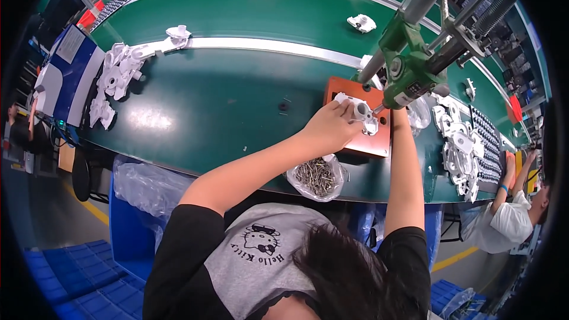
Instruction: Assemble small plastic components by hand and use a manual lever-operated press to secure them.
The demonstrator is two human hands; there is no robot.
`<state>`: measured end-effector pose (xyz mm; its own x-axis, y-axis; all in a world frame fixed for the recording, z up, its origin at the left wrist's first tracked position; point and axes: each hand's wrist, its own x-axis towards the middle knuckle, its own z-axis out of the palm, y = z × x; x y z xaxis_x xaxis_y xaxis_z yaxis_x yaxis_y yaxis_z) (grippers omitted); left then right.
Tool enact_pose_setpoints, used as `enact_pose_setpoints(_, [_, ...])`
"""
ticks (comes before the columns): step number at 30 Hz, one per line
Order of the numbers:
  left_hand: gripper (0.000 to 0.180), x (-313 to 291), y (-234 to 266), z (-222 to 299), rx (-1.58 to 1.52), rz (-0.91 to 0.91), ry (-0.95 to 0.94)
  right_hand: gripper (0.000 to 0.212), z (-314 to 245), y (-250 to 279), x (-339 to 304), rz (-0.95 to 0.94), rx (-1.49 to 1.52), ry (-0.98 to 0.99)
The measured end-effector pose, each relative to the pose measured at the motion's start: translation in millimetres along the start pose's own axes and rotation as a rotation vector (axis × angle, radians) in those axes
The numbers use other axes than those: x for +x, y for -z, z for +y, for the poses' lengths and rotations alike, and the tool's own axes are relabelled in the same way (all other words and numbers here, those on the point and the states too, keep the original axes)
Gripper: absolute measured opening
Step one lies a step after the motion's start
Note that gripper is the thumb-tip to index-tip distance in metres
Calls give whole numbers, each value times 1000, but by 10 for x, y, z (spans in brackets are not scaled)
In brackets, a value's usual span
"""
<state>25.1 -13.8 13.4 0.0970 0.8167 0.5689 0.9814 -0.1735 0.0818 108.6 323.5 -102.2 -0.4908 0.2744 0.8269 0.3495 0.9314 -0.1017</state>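
Note:
My left hand (333, 125) is closed on a white moulded plastic part (360, 110) with a round socket, which rests on an orange-red block (374, 144). Over the block's right side stands a green arbor press (409, 62), its head close above the part. My right hand (400, 117) is up behind the press head at the block's right edge; the press hides its fingers. In front of the block, at the table's near edge, a plastic-lined bowl (317, 178) holds many small metal pins.
White plastic parts lie heaped at the left (118, 74) beside a blue-and-white machine (68, 77), and at the right (459, 142) by a tray of dark pieces (486, 145). A green conveyor (267, 9) runs behind, carrying loose parts. A co-worker (504, 219) sits at the right.

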Motion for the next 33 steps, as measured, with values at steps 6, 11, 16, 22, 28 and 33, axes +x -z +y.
enact_pose_setpoints(6, [19,-24,25,-66,-2,-9,7,36,-621,931,379,-249,416,-578])
enact_pose_setpoints(11, [18,5,13,-62,-77,19,-29,26,-683,1382,405,-356,49,-681])
enact_pose_setpoints(16, [20,-46,-17,-64,-92,111,-17,15,-1582,1718,356,-483,502,-696])
enact_pose_setpoints(22, [19,-7,-14,-27,-129,124,-5,8,-1759,1619,174,-282,285,-143])
enact_pose_setpoints(28, [19,-20,-11,-43,-123,125,-4,11,-1828,1705,220,-334,254,-42])
enact_pose_setpoints(33, [19,-8,6,-29,-140,140,14,10,-1906,1751,241,-358,379,-138])
